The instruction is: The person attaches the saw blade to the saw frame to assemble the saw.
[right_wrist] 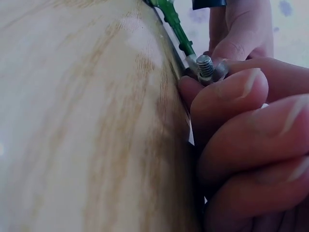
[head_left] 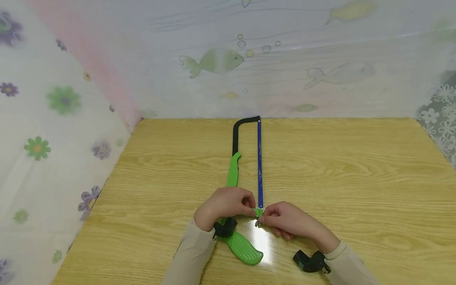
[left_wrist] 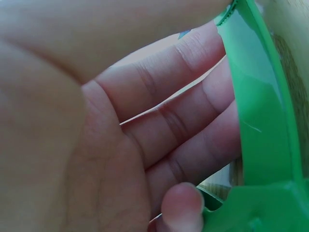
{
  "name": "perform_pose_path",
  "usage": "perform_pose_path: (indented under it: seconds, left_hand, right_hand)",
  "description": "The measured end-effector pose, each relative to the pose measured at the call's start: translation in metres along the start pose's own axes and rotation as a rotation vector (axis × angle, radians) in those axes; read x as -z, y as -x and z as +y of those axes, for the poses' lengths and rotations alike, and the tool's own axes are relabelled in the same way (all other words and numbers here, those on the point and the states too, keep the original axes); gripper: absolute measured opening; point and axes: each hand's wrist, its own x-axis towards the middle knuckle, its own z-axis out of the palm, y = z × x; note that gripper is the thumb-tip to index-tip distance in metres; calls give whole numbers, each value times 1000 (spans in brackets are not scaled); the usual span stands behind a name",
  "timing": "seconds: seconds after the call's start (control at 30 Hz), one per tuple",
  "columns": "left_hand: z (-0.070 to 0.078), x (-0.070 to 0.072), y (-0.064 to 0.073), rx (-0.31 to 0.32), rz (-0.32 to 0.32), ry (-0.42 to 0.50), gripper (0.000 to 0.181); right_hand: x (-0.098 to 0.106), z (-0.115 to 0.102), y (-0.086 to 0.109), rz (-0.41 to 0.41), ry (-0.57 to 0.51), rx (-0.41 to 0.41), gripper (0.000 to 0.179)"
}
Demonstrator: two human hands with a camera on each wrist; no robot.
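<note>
A hacksaw lies on the table, with a green handle (head_left: 246, 251), a black front frame (head_left: 235, 138) and a blue blade (head_left: 260, 166) along its right side. My left hand (head_left: 226, 204) reaches across the green frame and grips the hacksaw by the blade's near end, thumb and forefinger at the green blade holder (head_left: 257, 213). In the left wrist view its fingers (left_wrist: 169, 121) lie against the green frame (left_wrist: 260, 111). My right hand (head_left: 293, 223) pinches the metal wing nut (head_left: 258, 224) just below. The threaded screw end (right_wrist: 205, 66) sticks out there in the right wrist view.
The wood-grain table (head_left: 338, 170) extends to a back wall covering (head_left: 285, 79) printed with fish. A flowered sheet (head_left: 64, 130) hangs along the left edge. Black wrist cameras sit under both wrists, the left one (head_left: 226, 227) over the hacksaw handle.
</note>
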Motion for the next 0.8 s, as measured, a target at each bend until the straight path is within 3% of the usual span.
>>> perform_pose_path:
  seconds: [0.8]
  left_hand:
    - [2, 1, -1, -2, -4, 3, 11]
  right_hand:
    - [2, 3, 0, 2, -13, 33, 26]
